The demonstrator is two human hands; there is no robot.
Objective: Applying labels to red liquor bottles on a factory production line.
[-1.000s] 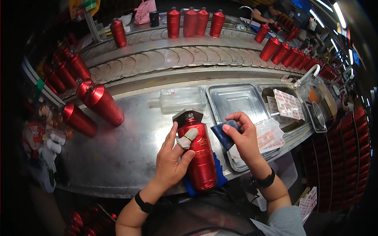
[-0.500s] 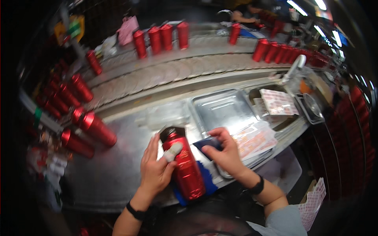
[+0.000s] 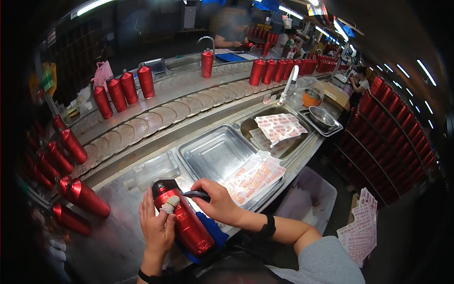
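A shiny red metal bottle [image 3: 191, 229] lies on a blue cloth [image 3: 212, 228], its dark-necked end pointing away from me. My left hand [image 3: 157, 229] holds it from the left side, the longer fingers stretched along it. One finger, wrapped in a whitish cover [image 3: 170, 204], presses on the bottle's upper face. Between the thumb and fingers of my right hand [image 3: 218, 201] is a thin, flat, dark blue scraper-like piece [image 3: 195, 194]. Its tip is at the bottle's shoulder; whether it touches is hard to tell.
Beyond the hands are a metal tray [image 3: 215, 147], printed sheets [image 3: 255, 176] and a sink [image 3: 283, 149] with a white tap [image 3: 289, 85]. Red bottles [image 3: 85, 195] stand at the left and along the disc conveyor [image 3: 161, 118]. A plastic bin [image 3: 307, 194] sits below right.
The view has swung, so the bench appears shifted left. My right hand has brought the dark blue piece against or close to the bottle's shoulder. My left hand stays on the bottle.
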